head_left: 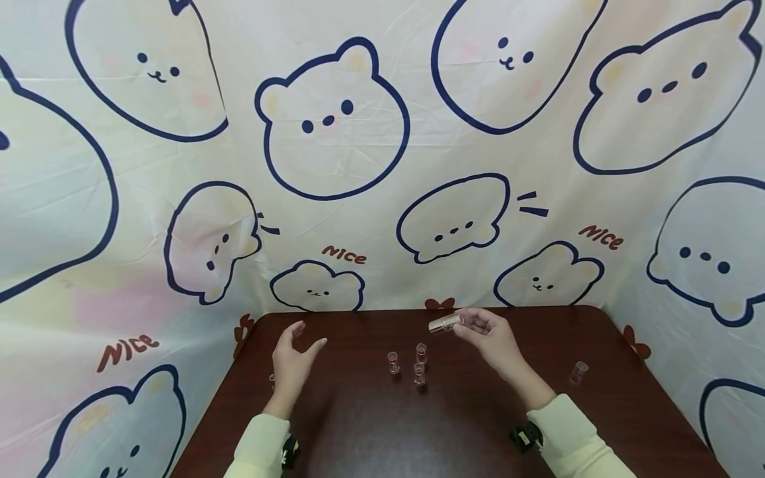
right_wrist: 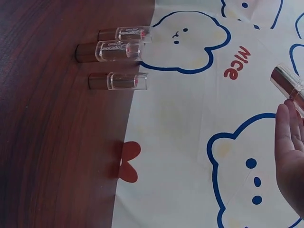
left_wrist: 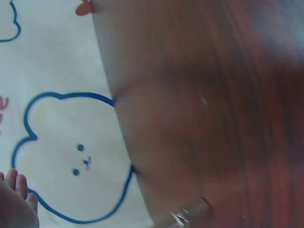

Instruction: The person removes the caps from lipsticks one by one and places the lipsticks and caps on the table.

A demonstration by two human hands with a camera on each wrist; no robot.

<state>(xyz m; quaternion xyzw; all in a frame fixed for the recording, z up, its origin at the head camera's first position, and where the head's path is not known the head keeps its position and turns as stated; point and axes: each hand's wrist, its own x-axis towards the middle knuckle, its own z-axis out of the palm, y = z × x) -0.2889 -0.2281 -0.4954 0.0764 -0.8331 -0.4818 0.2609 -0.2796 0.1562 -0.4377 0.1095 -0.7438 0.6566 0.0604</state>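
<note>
The left hand (head_left: 293, 364) hovers, fingers spread and released. Rightward, three small clear-capped cylindrical tubes (head_left: 420, 375) stand on the glossy reddish-brown counter (head_left: 382, 425). Raised above it, a shiny gold cylindrical tube (head_left: 442, 324) juts leftward from the right hand's (head_left: 493, 340) pinching fingers.

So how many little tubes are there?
4 clearly: one tube in the right hand, three on the table: left tube, back tube, front tube. Maybe more: something is partly hidden by the left hand, and the see-through thing at right is unclear.
</note>
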